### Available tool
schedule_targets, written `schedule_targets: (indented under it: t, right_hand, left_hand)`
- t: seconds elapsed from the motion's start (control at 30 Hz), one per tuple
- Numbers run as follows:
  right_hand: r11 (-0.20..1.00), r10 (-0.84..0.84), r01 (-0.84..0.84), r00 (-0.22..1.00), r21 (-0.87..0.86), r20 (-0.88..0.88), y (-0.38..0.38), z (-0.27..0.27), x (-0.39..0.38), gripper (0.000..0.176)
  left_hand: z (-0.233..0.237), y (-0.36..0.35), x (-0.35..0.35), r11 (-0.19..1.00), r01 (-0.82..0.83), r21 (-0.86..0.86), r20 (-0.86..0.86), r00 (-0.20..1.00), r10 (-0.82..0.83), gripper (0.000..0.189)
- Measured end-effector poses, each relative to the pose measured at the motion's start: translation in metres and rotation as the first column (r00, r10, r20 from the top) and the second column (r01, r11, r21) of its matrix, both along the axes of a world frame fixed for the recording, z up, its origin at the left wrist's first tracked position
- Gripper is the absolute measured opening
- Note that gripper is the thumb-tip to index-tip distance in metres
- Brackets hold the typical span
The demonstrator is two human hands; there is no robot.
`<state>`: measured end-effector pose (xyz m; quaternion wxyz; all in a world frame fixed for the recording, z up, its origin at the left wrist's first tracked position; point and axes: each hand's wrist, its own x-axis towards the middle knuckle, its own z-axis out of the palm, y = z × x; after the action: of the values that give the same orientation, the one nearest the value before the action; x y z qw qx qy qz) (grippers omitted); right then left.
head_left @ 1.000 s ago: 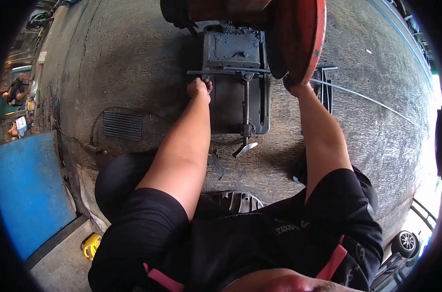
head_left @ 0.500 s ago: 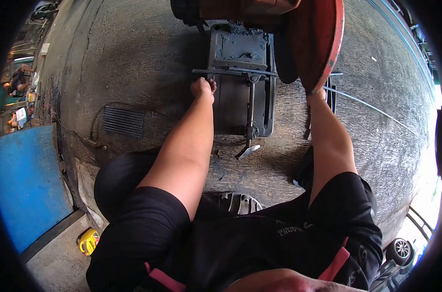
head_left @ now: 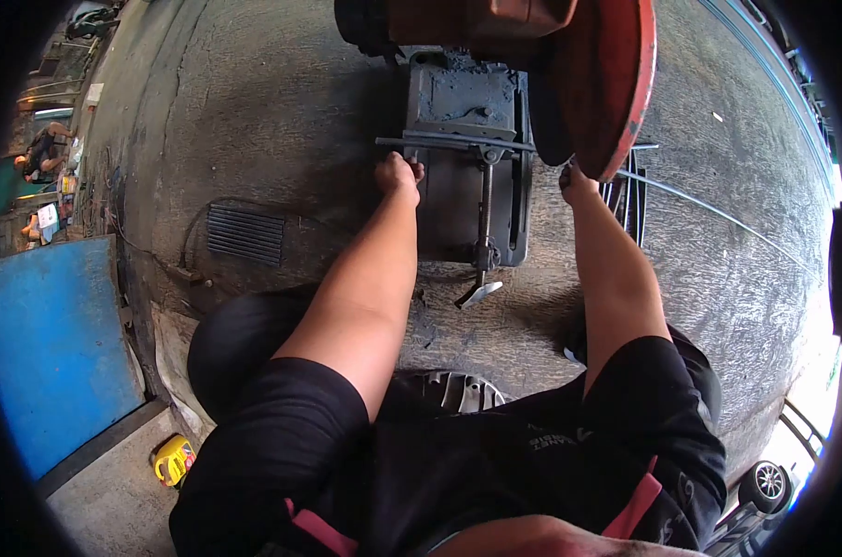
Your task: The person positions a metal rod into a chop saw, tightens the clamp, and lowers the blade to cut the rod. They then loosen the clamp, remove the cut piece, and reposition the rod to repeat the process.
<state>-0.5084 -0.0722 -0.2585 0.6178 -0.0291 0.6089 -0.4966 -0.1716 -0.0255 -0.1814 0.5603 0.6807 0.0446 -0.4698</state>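
A cut-off saw with a red blade guard (head_left: 636,102) stands before me, its dark disc (head_left: 552,130) showing below the guard. Across the saw's metal base (head_left: 447,218) lies a thin metal bar (head_left: 389,142), next to the vise screw (head_left: 485,200) with its crank handle (head_left: 479,294). My left hand (head_left: 398,174) is closed just below the bar's left end, against a short metal piece; I cannot tell what its fingers grip. My right hand (head_left: 580,184) is closed beside the disc's lower edge, under the guard, its fingertips partly hidden.
A long thin rod (head_left: 718,206) runs off to the right on the rough floor. On the left are a ribbed dark plate (head_left: 244,234), a cable, a blue panel (head_left: 59,325) and a yellow container (head_left: 172,460). Another person (head_left: 45,153) sits at far left.
My right hand has moved left from under the guard's rim towards the disc, and more of it shows. My left hand stays by the bar's end. The whole view has shifted slightly.
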Motion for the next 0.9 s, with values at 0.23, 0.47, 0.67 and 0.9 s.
schedule_targets:
  t: [0.23,0.47,0.67,0.9]
  right_hand:
    - [0.981,-0.194,0.191,0.947,0.039,0.255,0.009,0.023,0.024,0.017]
    - [0.958,0.09,-0.056,0.99,-0.281,0.108,0.014,-0.046,0.02,0.017]
    - [0.989,0.02,-0.018,1.0,-0.147,0.016,0.024,0.028,0.067,0.023]
    - [0.998,-0.06,0.058,0.985,0.018,0.163,0.019,0.035,0.07,0.017]
  left_hand:
    - [-0.001,-0.002,0.006,0.998,0.052,0.033,-0.022,0.998,-0.052,0.016]
    - [-0.007,-0.005,0.01,0.998,0.064,0.012,-0.086,0.994,-0.063,0.006]
    - [-0.01,-0.003,0.01,0.999,0.033,-0.039,-0.118,0.992,-0.037,0.008]
    - [-0.006,-0.009,0.01,1.0,0.015,-0.022,-0.15,0.989,-0.019,0.011]
